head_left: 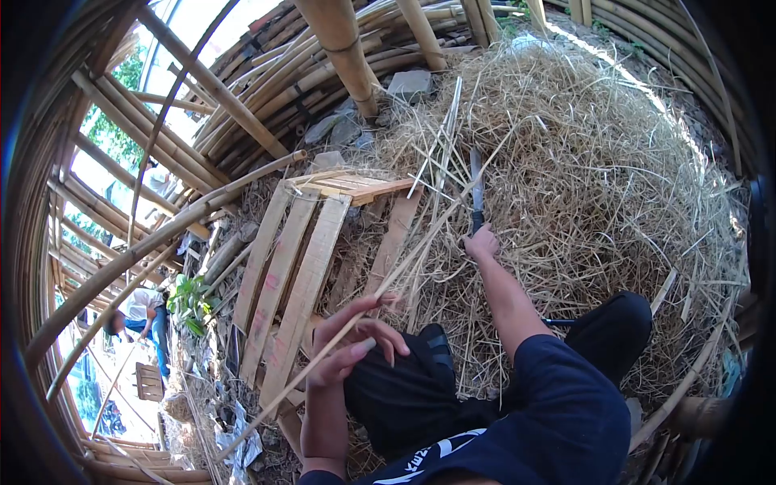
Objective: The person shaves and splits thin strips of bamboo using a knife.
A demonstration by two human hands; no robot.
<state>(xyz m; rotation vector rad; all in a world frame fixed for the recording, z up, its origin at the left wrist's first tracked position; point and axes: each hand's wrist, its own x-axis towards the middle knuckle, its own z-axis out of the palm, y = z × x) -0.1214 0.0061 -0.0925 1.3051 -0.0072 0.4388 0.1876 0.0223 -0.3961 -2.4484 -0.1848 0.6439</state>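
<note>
A long thin bamboo strip [431,232] slants up across the view, its near end low at the left. My left hand [343,343] has the strip across it, loosely held, fingers curled and partly apart. In my right hand [482,242] is the dark handle of a large knife [477,187], closed in the fingers. Its broad blade points away from me, close to the strip's far part. Several pale split strips [446,153] lie crossed just left of the blade.
A broken-looking wooden slat pallet [311,267] leans left of my legs. Dry shavings [582,170] heap up ahead and right. Bamboo poles [343,48] stand around, with stacked bamboo behind. Stones [410,84] lie at the back. Another person [144,311] bends over at the far left.
</note>
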